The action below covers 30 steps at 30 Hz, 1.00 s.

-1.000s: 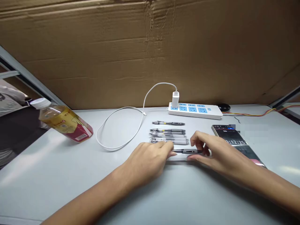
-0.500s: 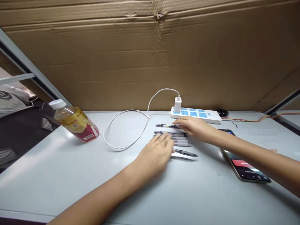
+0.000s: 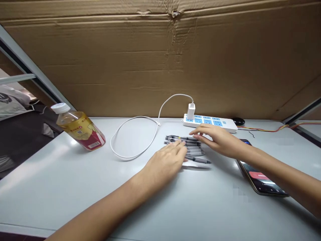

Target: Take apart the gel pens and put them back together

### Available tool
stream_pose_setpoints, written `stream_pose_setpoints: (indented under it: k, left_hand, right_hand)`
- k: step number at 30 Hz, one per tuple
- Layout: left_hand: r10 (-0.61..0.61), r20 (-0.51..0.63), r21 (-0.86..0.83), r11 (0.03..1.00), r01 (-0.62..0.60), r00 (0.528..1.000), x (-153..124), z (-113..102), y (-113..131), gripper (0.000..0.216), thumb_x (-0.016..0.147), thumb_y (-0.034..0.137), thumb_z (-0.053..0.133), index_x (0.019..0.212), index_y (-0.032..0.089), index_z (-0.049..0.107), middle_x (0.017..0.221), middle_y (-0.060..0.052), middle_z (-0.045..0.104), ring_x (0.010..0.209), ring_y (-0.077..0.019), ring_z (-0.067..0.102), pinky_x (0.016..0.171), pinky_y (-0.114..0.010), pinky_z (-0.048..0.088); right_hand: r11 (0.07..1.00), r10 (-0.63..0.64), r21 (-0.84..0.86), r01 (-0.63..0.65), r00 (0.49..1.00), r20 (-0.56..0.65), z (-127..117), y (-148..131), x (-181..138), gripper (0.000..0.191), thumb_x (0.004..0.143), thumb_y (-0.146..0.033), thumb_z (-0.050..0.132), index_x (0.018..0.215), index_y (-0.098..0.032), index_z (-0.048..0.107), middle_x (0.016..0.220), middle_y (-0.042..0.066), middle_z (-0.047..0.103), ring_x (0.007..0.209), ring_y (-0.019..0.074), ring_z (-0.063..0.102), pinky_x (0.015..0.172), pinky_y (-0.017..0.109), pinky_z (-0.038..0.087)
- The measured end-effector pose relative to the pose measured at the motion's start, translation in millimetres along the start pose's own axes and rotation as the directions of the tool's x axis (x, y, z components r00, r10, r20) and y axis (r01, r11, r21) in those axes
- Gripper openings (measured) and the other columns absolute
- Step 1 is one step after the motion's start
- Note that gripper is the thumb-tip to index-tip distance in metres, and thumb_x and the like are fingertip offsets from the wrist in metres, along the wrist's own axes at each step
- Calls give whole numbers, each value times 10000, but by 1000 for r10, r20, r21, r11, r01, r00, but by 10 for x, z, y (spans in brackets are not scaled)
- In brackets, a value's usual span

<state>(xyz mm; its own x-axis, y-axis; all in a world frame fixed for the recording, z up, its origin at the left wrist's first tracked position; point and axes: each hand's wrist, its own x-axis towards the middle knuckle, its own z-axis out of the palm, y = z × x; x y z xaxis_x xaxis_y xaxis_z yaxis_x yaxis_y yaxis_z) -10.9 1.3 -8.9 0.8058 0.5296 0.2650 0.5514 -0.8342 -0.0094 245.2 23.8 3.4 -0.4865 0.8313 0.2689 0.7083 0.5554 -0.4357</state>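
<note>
Several grey and black click pens point(image 3: 194, 144) lie side by side in a close row on the white table. My left hand point(image 3: 168, 159) reaches over their left part, fingertips on the row. A nearer pen point(image 3: 199, 160) sticks out to the right from beneath this hand, by the thumb. It casts a separate shadow, so it appears slightly raised in my grip. The pen's left end is hidden. My right hand point(image 3: 220, 139) is just off the right end of the farthest pens, with thumb and fingers apart and nothing between them.
Behind the pens stands a white power strip point(image 3: 229, 124) with a charger point(image 3: 191, 111) plugged in, its white cable point(image 3: 122, 156) looping left. A phone point(image 3: 263, 179) lies under my right forearm. A drink bottle point(image 3: 81, 129) stands left. Cardboard point(image 3: 112, 67) walls the back.
The farthest pen has come nearer and now lies against the row. My right hand has let go of it and drawn slightly right. My left hand stays over the pens.
</note>
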Motion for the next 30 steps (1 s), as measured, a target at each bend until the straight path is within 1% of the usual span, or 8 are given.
stream_pose_setpoints:
  k: [3,6,9,15,19,23,28,30]
  left_hand:
    - [3,-19,-14,1000,-3,1000,30,-52,18,176,1085,171,434,1059,161,608,1070,-104,766,1019,-241,745,911,-368,570]
    - [7,-12,22,1000,-6,1000,46,-94,63,156,1061,128,461,961,188,566,827,-25,699,760,-212,697,734,-333,531]
    - [-13,35,19,1000,12,999,53,-108,106,132,1029,102,490,962,195,556,795,-9,680,713,-206,672,677,-311,486]
    - [-51,153,-73,995,63,987,56,-91,142,120,998,98,505,954,205,535,809,-9,714,672,-198,668,605,-283,429]
    - [-24,115,-83,996,34,993,50,-65,137,160,947,61,490,942,211,546,826,-13,724,698,-205,682,619,-283,428]
    - [-26,121,-73,997,35,992,58,-97,150,194,1003,117,418,899,209,553,760,-19,693,658,-209,653,608,-304,420]
    - [-93,315,-127,982,139,945,66,-191,211,192,1038,170,405,920,218,548,731,-4,683,572,-202,602,511,-300,311]
    - [-103,330,-186,967,172,938,61,-203,238,200,1095,259,375,1009,219,551,710,7,670,571,-204,612,504,-293,312]
  right_hand:
    - [997,59,49,-63,995,79,-84,-190,-270,393,1085,-482,447,1222,-261,742,1227,102,769,1095,302,722,910,458,579]
    - [972,129,169,-161,973,190,-93,-307,-467,449,1100,-524,391,1119,-286,772,1055,59,803,959,269,742,844,409,575]
    - [940,150,267,-213,960,237,-53,-308,-537,404,1083,-526,446,1075,-287,772,901,28,783,838,236,723,748,361,564]
    - [953,197,225,-204,979,53,56,-315,-560,184,937,-425,688,998,-255,651,979,45,739,826,223,675,697,346,556]
    - [948,174,247,-200,977,122,92,-414,-569,317,1024,-498,568,1227,-274,664,1098,75,766,917,245,704,781,383,570]
    - [945,125,278,-170,977,174,115,-426,-560,322,1087,-406,463,1074,-253,746,1053,65,803,935,244,732,838,380,551]
    - [974,39,223,-43,999,23,175,-382,-595,145,1031,-339,602,1020,-247,713,965,56,771,847,222,714,729,333,539]
    - [985,6,175,1,999,-39,194,-374,-620,93,1019,-271,597,966,-244,668,948,57,733,843,220,701,701,325,531]
